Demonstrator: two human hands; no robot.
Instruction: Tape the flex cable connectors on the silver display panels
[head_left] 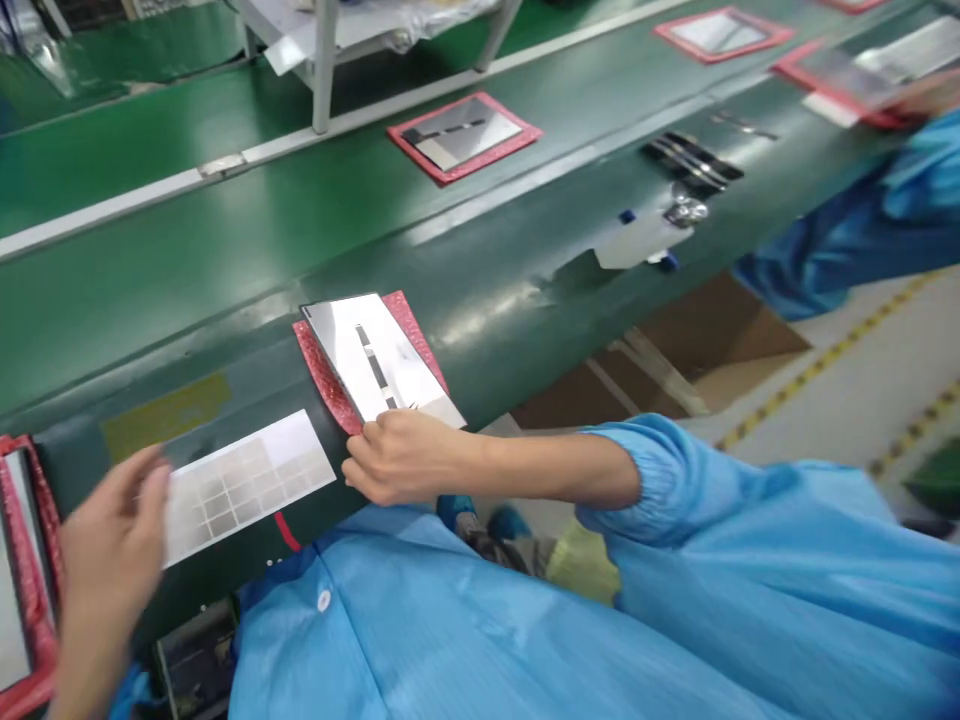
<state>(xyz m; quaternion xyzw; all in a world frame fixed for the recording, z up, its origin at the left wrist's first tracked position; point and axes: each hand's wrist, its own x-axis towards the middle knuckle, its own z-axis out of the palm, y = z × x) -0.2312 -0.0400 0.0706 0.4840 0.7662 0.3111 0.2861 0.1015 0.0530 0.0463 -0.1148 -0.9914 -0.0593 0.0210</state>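
My right hand is closed at the near end of a flat panel, its fingers curled on the edge. The panel has a silvery face with a dark strip down its middle and lies at a slant over a pink bubble-wrap sheet. To the left, my left hand is at the left end of a white label sheet with greyish square labels. Its thumb and a finger are apart; whether they touch the sheet is unclear.
Wrapped panels lie at the left edge. Another panel on pink wrap rests on the green belt. A white bottle and black strips are on the right. A co-worker's blue sleeve reaches in.
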